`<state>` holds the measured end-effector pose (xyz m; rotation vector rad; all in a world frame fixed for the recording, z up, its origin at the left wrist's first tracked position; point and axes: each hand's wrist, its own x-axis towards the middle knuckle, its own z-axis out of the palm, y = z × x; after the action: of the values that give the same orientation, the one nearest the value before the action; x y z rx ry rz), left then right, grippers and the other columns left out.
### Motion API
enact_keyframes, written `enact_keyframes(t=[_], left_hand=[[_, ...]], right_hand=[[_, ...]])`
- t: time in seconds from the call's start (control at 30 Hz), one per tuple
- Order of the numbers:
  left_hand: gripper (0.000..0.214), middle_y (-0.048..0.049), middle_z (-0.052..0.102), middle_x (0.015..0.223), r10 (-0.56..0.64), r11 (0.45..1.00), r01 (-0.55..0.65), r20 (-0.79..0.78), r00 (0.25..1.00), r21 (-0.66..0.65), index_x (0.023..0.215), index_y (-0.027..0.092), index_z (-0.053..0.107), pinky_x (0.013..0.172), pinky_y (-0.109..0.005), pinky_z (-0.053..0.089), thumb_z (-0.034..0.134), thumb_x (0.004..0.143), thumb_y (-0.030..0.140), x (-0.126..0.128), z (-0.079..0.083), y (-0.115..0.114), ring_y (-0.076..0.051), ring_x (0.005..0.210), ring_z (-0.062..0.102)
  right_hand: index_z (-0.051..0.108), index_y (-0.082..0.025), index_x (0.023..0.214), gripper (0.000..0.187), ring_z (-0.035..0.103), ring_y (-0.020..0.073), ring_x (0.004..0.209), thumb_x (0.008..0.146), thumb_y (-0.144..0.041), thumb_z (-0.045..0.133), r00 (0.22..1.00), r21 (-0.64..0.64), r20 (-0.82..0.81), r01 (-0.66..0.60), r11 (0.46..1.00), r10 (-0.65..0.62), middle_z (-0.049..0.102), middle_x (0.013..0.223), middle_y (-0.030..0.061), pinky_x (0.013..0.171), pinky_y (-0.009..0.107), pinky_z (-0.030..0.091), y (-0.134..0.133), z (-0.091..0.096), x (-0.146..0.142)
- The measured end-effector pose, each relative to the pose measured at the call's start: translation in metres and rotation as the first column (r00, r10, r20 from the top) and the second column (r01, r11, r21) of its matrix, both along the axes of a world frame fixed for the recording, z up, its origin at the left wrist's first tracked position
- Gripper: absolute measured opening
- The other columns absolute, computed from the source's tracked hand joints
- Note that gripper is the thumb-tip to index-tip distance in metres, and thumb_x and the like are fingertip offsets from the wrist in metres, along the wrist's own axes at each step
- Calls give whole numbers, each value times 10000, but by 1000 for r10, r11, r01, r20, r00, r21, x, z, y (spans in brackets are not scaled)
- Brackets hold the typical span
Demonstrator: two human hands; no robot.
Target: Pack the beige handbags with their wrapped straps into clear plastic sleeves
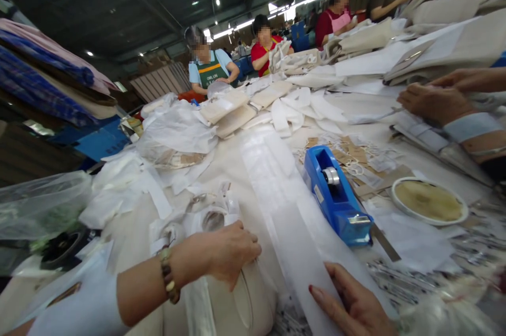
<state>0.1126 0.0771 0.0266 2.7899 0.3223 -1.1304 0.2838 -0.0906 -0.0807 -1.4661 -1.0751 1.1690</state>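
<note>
My left hand [227, 252], with a beaded bracelet on the wrist, has its fingers curled down onto a cream canvas bag [241, 304] lying at the table's near edge. My right hand [353, 301] lies flat with fingers stretched on a long clear plastic sleeve [294, 220] that runs away from me up the table. A blue tape dispenser [336, 196] stands just right of that sleeve, a little beyond my right hand.
A round dish [429, 200] sits right of the dispenser, with brown paper tags [356, 156] behind it. Another person's hands [438, 98] work at the right edge. Several workers sit at the far side among piles of cream bags [237, 112] and plastic [174, 130].
</note>
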Motion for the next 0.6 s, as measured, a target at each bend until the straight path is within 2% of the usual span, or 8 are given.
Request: enact_keyframes(t=[0.07,0.17,0.3,0.37,0.43,0.47,0.53,0.6], left_hand=[[462,-46,610,970,66,998,-64,117,991,-17,910,168,549,813,-338,439,838,599,350,-10,-4,-7,-214,879,568],[501,-47,569,1024,137,990,-137,198,970,-12,935,177,516,809,-357,419,823,611,404,-19,-9,-15,-224,928,523],[496,-51,575,987,144,987,-154,172,975,49,878,159,519,770,-351,405,840,591,406,-23,-3,-18,-222,892,506],[503,-44,578,949,151,983,-168,206,967,72,843,151,520,743,-335,399,870,552,367,-29,5,-19,-210,852,497],[521,-36,577,917,152,978,-186,280,948,99,826,147,526,712,-325,391,898,503,319,-40,15,-22,-201,818,488],[532,-32,576,905,148,975,-194,323,935,113,824,147,532,698,-322,387,908,481,300,-47,19,-24,-198,804,485],[533,-23,576,888,134,969,-208,419,898,136,831,150,542,683,-318,383,913,466,262,-60,27,-30,-191,787,482],[513,-14,576,873,114,962,-224,518,848,155,839,156,544,682,-314,386,904,477,212,-72,32,-35,-186,784,482]], right_hand=[[616,-187,988,359,669,224,779,825,-490,513,977,42,209,39,998,-46,696,808,60,707,289,544,8,-6,-1],[561,-119,1159,446,681,263,840,857,-435,472,870,200,448,126,972,-206,702,958,144,684,340,564,29,-11,-7],[532,-97,1251,427,611,311,1047,885,-308,475,713,539,543,110,835,-444,629,1143,211,832,456,532,48,-10,-19],[569,-154,1223,354,603,270,1056,896,-238,461,816,605,425,64,793,-390,640,1117,168,871,426,515,45,-9,-28],[606,-193,1158,301,641,208,938,913,-251,440,978,492,164,33,870,-130,668,1010,115,790,334,540,37,-9,-40],[625,-198,1108,283,650,190,872,914,-309,453,999,358,-37,3,934,11,671,963,97,718,298,547,34,-9,-48],[652,-188,985,333,650,169,757,849,-473,546,864,43,-482,-138,989,142,667,877,70,593,251,526,31,-7,-64],[654,-168,873,441,629,143,663,698,-571,681,601,-122,-793,-318,940,100,655,773,41,533,218,485,34,-3,-81]])
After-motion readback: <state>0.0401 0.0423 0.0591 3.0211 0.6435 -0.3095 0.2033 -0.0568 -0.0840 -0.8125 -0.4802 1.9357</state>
